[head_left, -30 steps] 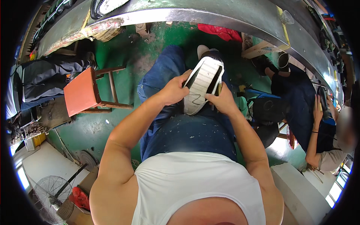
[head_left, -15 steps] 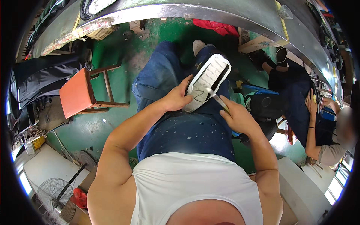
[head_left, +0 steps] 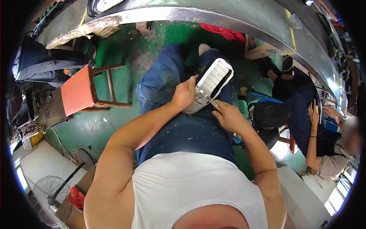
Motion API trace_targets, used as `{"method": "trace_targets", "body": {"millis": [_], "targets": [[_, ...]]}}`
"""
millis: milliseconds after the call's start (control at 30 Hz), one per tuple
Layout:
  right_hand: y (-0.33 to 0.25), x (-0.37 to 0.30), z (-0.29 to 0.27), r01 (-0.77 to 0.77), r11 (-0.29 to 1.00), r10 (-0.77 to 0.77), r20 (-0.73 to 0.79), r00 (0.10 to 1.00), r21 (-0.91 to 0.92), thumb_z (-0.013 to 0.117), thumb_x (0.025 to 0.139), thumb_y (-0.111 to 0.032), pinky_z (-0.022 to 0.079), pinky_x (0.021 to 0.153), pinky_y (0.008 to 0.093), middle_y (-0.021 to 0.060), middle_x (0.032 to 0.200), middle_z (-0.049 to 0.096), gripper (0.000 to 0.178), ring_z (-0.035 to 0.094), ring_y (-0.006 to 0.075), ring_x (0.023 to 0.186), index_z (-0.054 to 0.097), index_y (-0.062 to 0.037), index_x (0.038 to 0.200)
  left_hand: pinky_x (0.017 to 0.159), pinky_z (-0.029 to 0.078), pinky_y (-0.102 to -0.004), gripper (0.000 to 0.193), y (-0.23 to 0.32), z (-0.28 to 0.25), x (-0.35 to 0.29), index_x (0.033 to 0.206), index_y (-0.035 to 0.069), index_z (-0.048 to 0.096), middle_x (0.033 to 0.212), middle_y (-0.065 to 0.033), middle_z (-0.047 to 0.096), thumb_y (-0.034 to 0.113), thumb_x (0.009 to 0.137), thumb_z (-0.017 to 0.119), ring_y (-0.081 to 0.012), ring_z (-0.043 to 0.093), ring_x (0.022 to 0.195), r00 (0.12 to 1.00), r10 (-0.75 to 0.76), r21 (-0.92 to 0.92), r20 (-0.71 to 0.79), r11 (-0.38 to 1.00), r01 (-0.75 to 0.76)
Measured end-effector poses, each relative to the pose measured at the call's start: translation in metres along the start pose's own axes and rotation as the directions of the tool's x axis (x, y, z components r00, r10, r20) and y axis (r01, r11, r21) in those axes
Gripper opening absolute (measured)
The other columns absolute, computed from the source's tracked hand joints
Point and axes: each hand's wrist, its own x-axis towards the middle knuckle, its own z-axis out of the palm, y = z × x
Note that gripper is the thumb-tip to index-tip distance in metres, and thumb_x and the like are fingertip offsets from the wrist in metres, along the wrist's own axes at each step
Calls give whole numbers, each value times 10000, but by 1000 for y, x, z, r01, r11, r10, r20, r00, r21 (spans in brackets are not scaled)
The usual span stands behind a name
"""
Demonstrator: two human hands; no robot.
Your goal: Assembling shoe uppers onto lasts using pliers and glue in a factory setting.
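Note:
On my thighs an upturned shoe [head_left: 216,76] lies with its underside facing up. White material is folded over its edge, and a dark gap runs along its right side. My left hand [head_left: 185,92] grips the shoe's left side, with the thumb side up near the middle. In my right hand [head_left: 229,116] is a slim tool [head_left: 210,100] with a silvery shaft and a yellowish handle. Its tip touches or hovers over the shoe's grey lower part, beside my left hand; which of the two, I cannot tell. The tip's exact shape is unclear.
A metal-edged workbench [head_left: 160,15] curves across the far side. An orange-topped stool [head_left: 78,91] stands at left, and a fan [head_left: 49,191] behind it. At right another person [head_left: 297,110] sits working beside a black bag-like object [head_left: 270,113]. Red cloth [head_left: 225,32] lies under the bench.
My right hand has moved slightly left, bringing the tool across the shoe's underside toward my left hand. My left hand has shifted a little up along the shoe.

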Motion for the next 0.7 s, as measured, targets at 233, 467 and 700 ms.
{"method": "trace_targets", "body": {"millis": [233,467,700], "targets": [[3,1,-17,-117,982,89,-188,978,-147,620,936,-170,510,825,504,229,1071,648,312,636,447,958,544,-1,1187,1001,502,-426,461,4,3,-5,1469,76,457,1459,-230,485,224,1033,473,-417,604,1178,854,516,377,-68,806,-457],[37,-4,-22,-255,936,259,16,966,242,608,963,-188,513,779,472,241,919,653,246,647,446,864,576,4,1112,877,580,-436,529,30,-7,-4,1525,215,390,1576,-220,292,218,1011,519,-428,644,1082,863,409,576,296,645,-503],[27,9,-26,65,975,46,-478,877,214,568,991,-319,530,750,490,250,941,674,349,662,450,823,583,-9,1151,767,608,-431,551,48,-5,3,1523,283,393,1558,-246,298,289,996,553,-412,701,887,861,349,655,369,560,-507]]}}
